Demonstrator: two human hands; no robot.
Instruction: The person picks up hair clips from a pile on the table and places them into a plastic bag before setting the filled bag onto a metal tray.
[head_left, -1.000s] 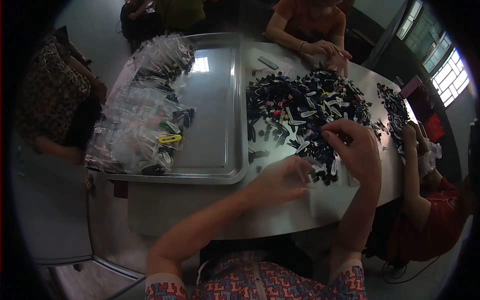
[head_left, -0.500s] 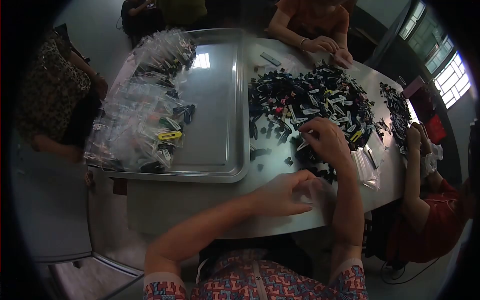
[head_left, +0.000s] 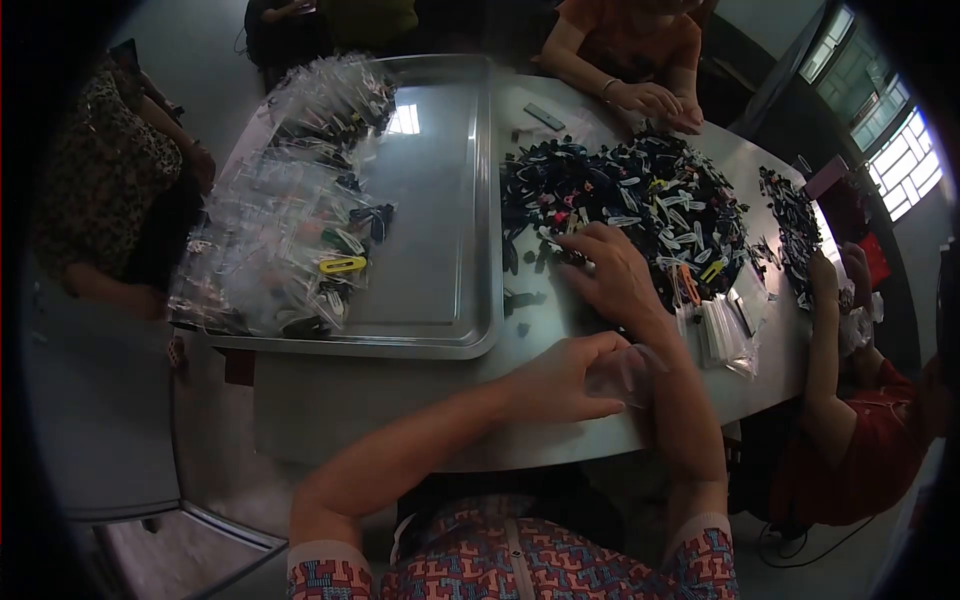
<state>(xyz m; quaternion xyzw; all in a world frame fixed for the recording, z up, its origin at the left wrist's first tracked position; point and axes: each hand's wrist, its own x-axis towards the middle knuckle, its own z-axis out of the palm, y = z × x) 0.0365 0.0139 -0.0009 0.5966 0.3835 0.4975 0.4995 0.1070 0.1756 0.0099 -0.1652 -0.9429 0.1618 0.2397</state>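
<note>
My left hand (head_left: 565, 382) is curled round a clear plastic bag (head_left: 625, 375) above the table's near edge. Further in, my right hand (head_left: 605, 268) reaches to the left edge of a large pile of hair clips (head_left: 650, 195), its fingers closed near a pale clip; what they pinch is too small to make out. An orange clip (head_left: 689, 285) and a yellow clip (head_left: 712, 270) lie right of that hand. Beside my right forearm is a stack of clear bags (head_left: 728, 335).
A metal tray (head_left: 430, 345) on the left holds filled clear bags (head_left: 270, 230). Across the table (head_left: 400, 400) a person in orange (head_left: 640, 50) has both hands near the pile. Another in red (head_left: 850, 450) works at the right by a dark clip pile (head_left: 790, 230). One more stands at left.
My right hand has moved left over the pile's edge, and the orange clip is now visible. My left hand has stayed nearly in place with the bag. The person across has shifted their hands.
</note>
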